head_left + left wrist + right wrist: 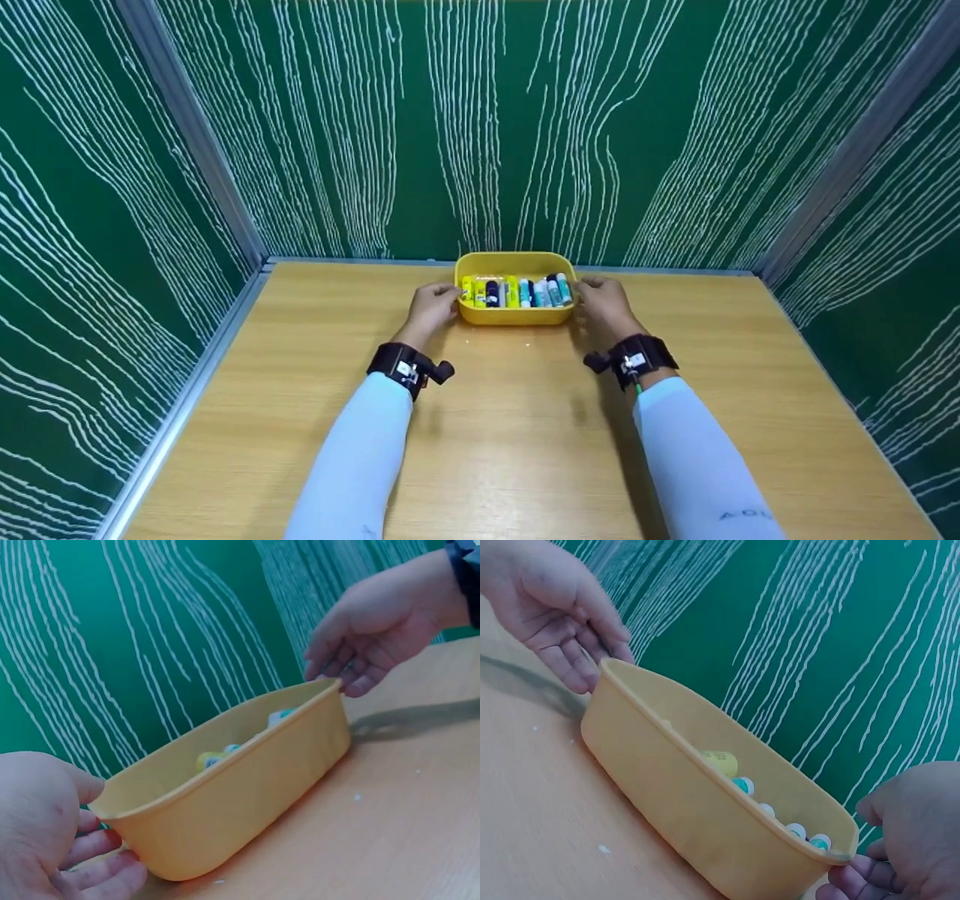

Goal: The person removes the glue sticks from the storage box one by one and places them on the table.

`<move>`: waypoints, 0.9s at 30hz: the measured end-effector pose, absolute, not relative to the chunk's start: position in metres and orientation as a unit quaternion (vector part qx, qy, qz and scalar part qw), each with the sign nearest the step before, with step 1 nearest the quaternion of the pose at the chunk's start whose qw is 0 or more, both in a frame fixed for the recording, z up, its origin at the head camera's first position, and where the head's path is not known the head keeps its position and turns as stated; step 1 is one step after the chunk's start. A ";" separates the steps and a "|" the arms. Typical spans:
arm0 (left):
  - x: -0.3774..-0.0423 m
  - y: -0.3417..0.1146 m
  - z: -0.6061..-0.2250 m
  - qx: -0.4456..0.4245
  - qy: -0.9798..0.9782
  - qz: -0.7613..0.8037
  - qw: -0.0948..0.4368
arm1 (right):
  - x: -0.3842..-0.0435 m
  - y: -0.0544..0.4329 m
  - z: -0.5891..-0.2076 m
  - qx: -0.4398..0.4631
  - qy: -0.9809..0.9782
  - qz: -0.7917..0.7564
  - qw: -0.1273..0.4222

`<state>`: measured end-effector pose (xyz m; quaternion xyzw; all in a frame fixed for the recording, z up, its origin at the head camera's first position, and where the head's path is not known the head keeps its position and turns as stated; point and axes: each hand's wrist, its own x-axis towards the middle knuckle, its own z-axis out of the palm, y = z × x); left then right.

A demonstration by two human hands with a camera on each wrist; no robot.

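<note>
On the left, a green wall (pixel 45 247) carries raised, wavering white lines, and a smooth grey metal post (pixel 202 142) marks the corner where it meets the back wall (pixel 411 150), which has the same ridged lines. The person's left arm wears a pale, close-fitting cloth sleeve (pixel 356 457), with a black strap (pixel 392 362) round the wrist. The left hand (pixel 431 311) grips the left end of the tub (pixel 517 317), thumb at the rim and fingers bent against the outside. The tub lies between the two hands, at the far side of the table (pixel 487 450), just before the back wall; it is yellow, smooth and plastic-looking, a long oblong with rounded corners and a thin lip. Inside, short cylinders stand or lean in a row: yellow tubes (pixel 513 292) at the left and middle, a dark tube (pixel 492 294) among them, then white tubes with teal (pixel 563 289) toward the right end. The right hand (pixel 606 307) pinches the tub's right end, fingertips under the lip and thumb by the rim. Another black strap (pixel 649 355) and pale sleeve (pixel 697 450) follow, the latter with dark lettering. The table beneath has a light wood grain and a slight sheen.
</note>
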<state>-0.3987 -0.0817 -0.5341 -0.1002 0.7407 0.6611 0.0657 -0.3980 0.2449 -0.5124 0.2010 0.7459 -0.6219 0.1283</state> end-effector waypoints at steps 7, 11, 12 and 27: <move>-0.396 -0.081 -0.540 -0.092 0.744 0.660 0.044 | -0.398 0.244 -0.524 0.161 0.778 -0.598 0.103; -0.392 -0.083 -0.544 -0.102 0.737 0.668 0.031 | -0.393 0.242 -0.530 0.128 0.795 -0.588 0.073; -0.391 -0.084 -0.545 -0.103 0.734 0.670 0.028 | -0.391 0.242 -0.531 0.121 0.799 -0.585 0.069; -0.367 -0.093 -0.554 -0.041 0.804 0.593 -0.014 | -0.372 0.251 -0.535 0.125 0.807 -0.571 0.085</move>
